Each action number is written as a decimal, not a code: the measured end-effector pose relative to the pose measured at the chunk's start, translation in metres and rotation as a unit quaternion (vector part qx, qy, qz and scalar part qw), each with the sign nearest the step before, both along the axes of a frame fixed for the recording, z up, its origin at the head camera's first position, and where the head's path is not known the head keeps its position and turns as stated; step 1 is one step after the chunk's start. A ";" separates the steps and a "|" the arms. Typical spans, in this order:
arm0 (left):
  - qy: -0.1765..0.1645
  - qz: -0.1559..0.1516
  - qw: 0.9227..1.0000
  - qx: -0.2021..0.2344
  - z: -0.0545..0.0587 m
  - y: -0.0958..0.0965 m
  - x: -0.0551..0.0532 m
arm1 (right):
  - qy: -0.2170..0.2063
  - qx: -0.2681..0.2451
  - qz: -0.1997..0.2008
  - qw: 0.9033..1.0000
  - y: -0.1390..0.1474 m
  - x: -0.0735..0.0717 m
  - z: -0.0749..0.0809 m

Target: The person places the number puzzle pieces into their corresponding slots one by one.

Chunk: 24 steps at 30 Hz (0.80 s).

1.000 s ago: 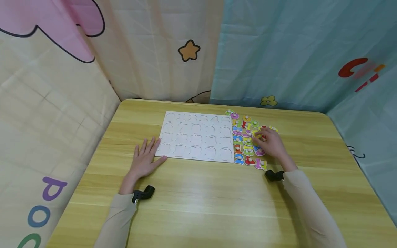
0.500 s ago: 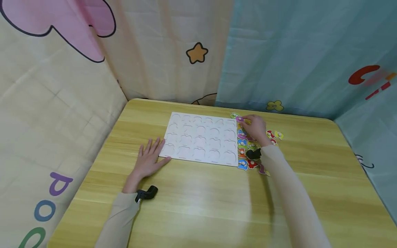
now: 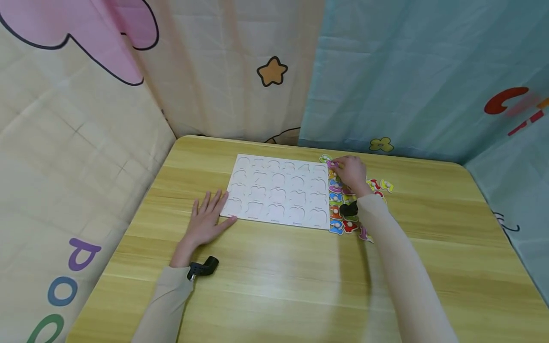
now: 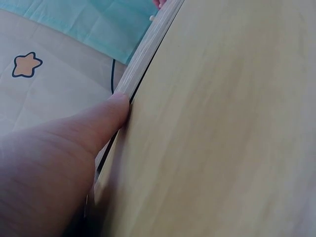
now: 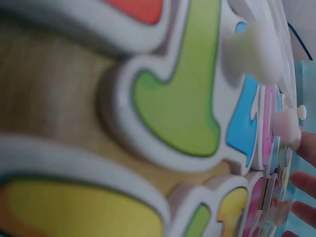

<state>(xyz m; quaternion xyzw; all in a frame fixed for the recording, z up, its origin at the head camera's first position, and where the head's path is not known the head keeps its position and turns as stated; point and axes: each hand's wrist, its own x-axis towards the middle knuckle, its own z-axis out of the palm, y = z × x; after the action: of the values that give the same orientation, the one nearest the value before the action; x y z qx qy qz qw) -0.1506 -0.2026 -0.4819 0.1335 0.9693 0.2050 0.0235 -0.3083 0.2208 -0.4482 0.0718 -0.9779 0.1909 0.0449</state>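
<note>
A white puzzle board (image 3: 266, 190) with shaped recesses lies on the table. My left hand (image 3: 205, 224) rests at its near left corner, fingers spread. In the left wrist view the left thumb (image 4: 111, 116) presses the board's edge (image 4: 143, 59). My right hand (image 3: 352, 174) is at the board's far right corner, its fingertips pinching a purple number piece (image 3: 331, 165). A green piece (image 3: 325, 158) lies just beyond it. In the right wrist view, fingers (image 5: 307, 148) show at the right edge among white knobs; which knob they touch is unclear there.
Colourful number pieces with knobs lie along the board's right side, including a blue piece (image 3: 336, 227) and a red piece (image 3: 350, 226). The right forearm hides some. A yellow piece (image 3: 387, 186) lies farther right. Curtains stand behind the wooden table (image 3: 274, 286).
My right hand has moved left and away from me, from the right side of the pieces to the purple one, then stayed nearly still. My left hand keeps its place on the board.
</note>
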 end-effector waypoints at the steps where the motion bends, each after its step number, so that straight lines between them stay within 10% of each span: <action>1: 0.000 0.000 1.000 -0.001 0.000 0.000 0.000 | 0.003 -0.001 0.000 1.000 0.000 0.000 0.000; 13: 0.000 0.003 1.000 -0.006 0.000 -0.003 0.002 | 0.039 -0.032 -0.024 0.998 -0.013 -0.001 0.005; 24: -0.002 -0.001 1.000 -0.007 -0.001 -0.001 0.001 | -0.044 -0.105 -0.007 0.994 -0.113 -0.005 0.011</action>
<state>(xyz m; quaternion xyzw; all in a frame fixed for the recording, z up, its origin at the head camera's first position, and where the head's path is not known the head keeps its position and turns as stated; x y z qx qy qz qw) -0.1498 -0.2033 -0.4832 0.1338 0.9706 0.1982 0.0262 -0.3134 0.1075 -0.4376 0.0517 -0.9540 0.2950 0.0107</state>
